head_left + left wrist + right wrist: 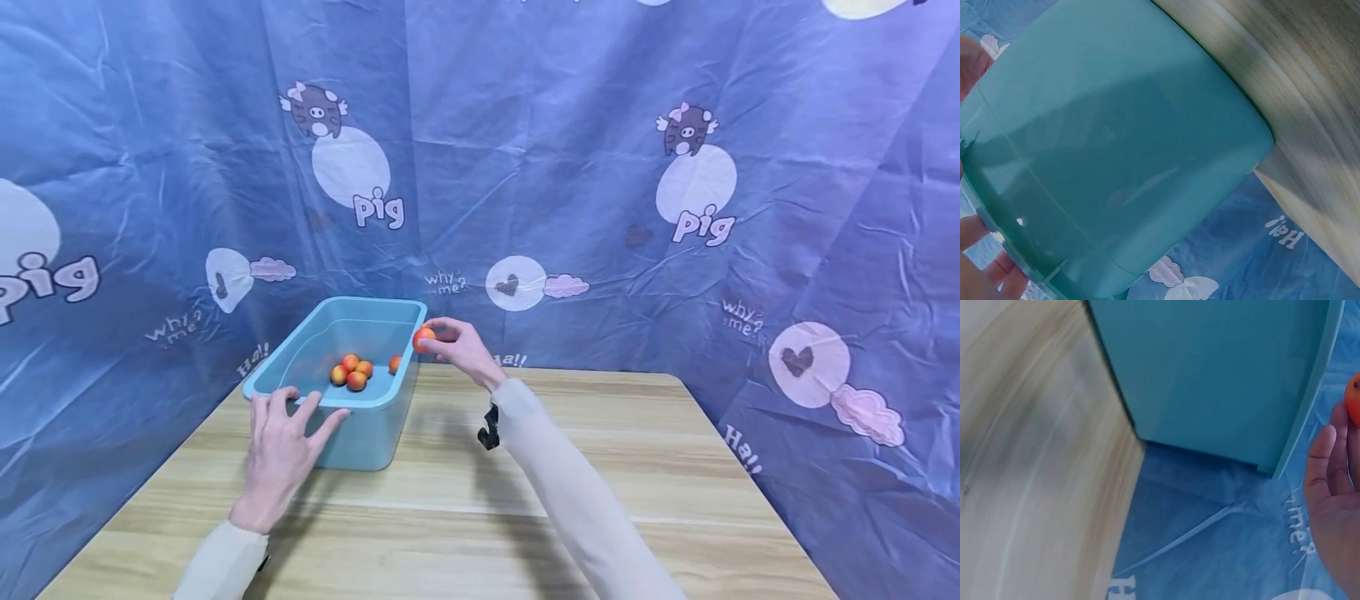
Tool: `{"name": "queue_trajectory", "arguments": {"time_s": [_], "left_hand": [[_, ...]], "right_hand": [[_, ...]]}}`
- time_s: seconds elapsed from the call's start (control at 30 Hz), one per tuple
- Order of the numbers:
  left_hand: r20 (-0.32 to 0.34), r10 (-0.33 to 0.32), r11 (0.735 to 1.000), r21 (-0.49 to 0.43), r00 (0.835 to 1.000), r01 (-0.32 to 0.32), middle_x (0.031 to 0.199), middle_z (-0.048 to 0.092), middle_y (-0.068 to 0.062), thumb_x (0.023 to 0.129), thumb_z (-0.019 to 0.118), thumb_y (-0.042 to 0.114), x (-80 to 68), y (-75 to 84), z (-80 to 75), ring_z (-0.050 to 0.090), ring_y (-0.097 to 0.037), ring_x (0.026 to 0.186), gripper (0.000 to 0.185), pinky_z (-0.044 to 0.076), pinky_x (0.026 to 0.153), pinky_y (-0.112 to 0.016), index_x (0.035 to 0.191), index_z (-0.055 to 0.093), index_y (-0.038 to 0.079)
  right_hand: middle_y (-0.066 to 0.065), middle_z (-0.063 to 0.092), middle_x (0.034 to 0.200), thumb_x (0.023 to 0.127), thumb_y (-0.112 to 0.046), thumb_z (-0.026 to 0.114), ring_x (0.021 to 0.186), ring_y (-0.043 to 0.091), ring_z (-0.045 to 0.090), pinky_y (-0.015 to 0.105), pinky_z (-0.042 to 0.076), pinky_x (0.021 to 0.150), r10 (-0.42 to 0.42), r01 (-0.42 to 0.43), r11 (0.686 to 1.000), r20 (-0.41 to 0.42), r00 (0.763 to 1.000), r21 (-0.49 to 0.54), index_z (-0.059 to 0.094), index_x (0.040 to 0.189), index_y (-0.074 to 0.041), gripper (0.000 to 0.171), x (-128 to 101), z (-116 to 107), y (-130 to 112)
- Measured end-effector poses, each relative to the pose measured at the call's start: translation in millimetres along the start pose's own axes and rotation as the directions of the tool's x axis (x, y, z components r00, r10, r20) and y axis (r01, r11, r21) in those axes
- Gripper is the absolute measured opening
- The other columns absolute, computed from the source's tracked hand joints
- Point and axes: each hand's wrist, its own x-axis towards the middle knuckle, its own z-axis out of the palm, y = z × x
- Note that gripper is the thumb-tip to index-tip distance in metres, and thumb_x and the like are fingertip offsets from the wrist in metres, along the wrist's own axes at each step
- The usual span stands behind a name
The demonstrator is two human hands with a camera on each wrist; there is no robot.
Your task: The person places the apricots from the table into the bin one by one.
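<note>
A blue-green plastic bin (pixel 367 437) stands on the left part of the table. My left hand (pixel 281 450) holds its near rim, fingertips over the edge and thumb along the outer side. The left wrist view shows the bin's outer wall (pixel 1122 137) filling most of the frame, with fingers (pixel 1007 272) at the rim. Just above the bin's right rim, my right hand (pixel 461 346) pinches a small, round, red-orange fruit (pixel 423 339). A dark spot marks this fruit (pixel 1354 400) in the right wrist view, where the frame edge cuts it off. Several similar fruits (pixel 356 381) lie inside the bin.
The light wooden table (pixel 555 467) extends to the right and front of the bin. A blue cloth (pixel 525 200) printed with pigs and lettering hangs behind and along both sides. A black strap (pixel 489 429) sits at the right wrist.
</note>
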Motion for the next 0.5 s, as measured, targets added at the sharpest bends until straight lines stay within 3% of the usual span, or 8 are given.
{"name": "queue_trajectory", "arguments": {"time_s": [0.2, 0.33, 0.5], "left_hand": [[0.034, -0.012, 1.0, -0.002, 0.999, 0.012, 0.097, 0.053, -0.031, 0.09, 0.046, 0.071, 1.3, 0.1, 0.1, 0.046, -0.048, 0.093, 0.069, 0.03, 0.092, -0.061, 0.096, 0.067, 0.006], [0.035, -0.015, 1.0, -0.007, 0.999, 0.016, 0.097, 0.053, -0.031, 0.09, 0.045, 0.072, 0.0, 0.4, -0.6, 0.043, -0.049, 0.093, 0.069, 0.029, 0.091, -0.061, 0.096, 0.067, 0.006], [0.044, -0.014, 1.0, 0.005, 0.999, 0.014, 0.098, 0.053, -0.032, 0.09, 0.047, 0.07, -0.7, 1.0, -2.1, 0.044, -0.049, 0.094, 0.068, 0.029, 0.092, -0.061, 0.099, 0.067, 0.006]], "right_hand": [[0.01, 0.072, 0.106, 0.091, -0.022, 0.072, 0.095, 0.02, 0.069, 0.035, 0.056, 0.077, -0.015, 0.015, 1.0, 0.026, 1.0, -0.009, 0.065, 0.119, -0.012, 0.031, 10.7, 10.3, -10.1], [0.013, 0.073, 0.106, 0.09, -0.021, 0.072, 0.096, 0.027, 0.069, 0.043, 0.056, 0.082, -0.008, 0.008, 1.0, 0.065, 0.998, 0.003, 0.064, 0.117, -0.011, 0.03, 15.6, 20.3, -13.2], [0.012, 0.074, 0.105, 0.09, -0.021, 0.073, 0.087, 0.022, 0.07, 0.048, 0.055, 0.083, 0.009, -0.009, 1.0, 0.079, 0.997, -0.005, 0.063, 0.115, -0.011, 0.029, 17.3, 32.4, -19.5]]}}
